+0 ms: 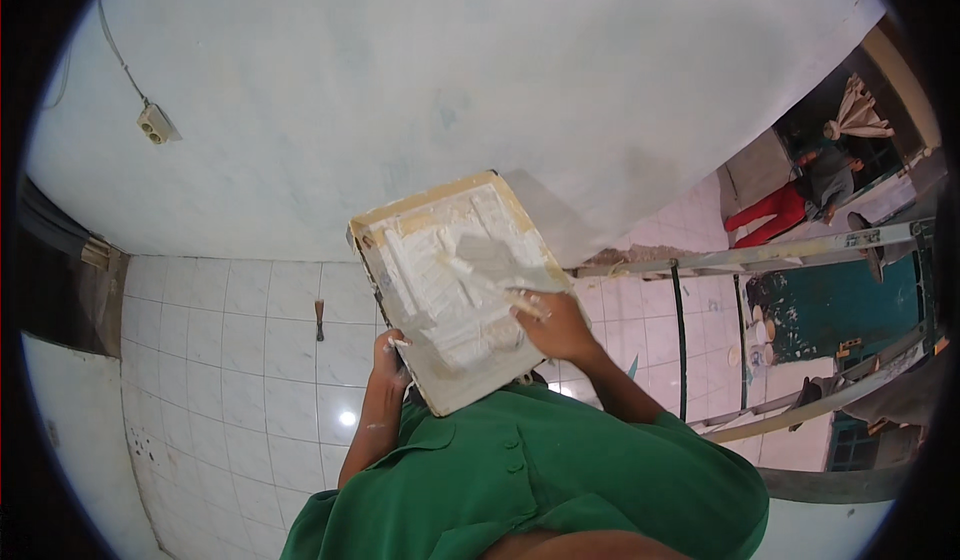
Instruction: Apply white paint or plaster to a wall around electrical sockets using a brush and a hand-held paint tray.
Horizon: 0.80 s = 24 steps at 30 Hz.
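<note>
A shallow rectangular tray [474, 372], smeared with thick white paint or filler, is tilted in front of my green shirt. My left hand [390, 361] grips its left edge near the lower corner, and white smears mark the thumb. Over the right part of the tray, my right hand [551, 323] closes around the pale handle of a white-coated hand tool [469, 269]. The tool reaches up and left across the tray; its head blends into the white material, so its exact kind is unclear.
Ahead rises a pale wall [450, 109] with a hanging socket block [154, 124]. A small wooden-handled tool [319, 321] lies on the tiled floor [247, 335]. At right stands a ladder [795, 252], with several containers [760, 332] behind it and a person [825, 181] farther back.
</note>
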Tool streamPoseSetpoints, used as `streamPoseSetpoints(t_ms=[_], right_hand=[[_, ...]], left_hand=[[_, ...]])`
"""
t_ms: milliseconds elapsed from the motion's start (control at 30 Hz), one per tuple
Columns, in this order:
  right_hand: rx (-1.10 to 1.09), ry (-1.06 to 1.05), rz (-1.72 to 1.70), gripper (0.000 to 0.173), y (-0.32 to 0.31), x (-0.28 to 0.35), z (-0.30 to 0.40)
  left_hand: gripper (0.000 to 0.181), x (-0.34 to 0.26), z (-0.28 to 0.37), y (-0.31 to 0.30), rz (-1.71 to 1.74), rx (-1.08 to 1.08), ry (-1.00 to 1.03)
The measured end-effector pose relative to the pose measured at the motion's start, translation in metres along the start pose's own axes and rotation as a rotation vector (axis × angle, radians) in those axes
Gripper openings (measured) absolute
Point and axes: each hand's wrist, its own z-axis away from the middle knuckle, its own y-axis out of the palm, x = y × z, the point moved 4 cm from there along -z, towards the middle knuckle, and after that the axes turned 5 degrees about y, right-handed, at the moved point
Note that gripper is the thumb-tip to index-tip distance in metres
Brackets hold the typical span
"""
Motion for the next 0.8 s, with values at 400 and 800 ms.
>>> streamPoseSetpoints(t_ms=[400, 800], right_hand=[[0.004, -0.082, 0.356, 0.031, -0.037, -0.024, 0.037], [-0.196, -0.029, 0.242, 0.028, -0.074, -0.036, 0.072]], left_hand=[[0.042, 0.055, 0.000, 0.038, 0.082, 0.028, 0.011], [0.013, 0.077, 0.025, 0.102, -0.028, 0.037, -0.018]])
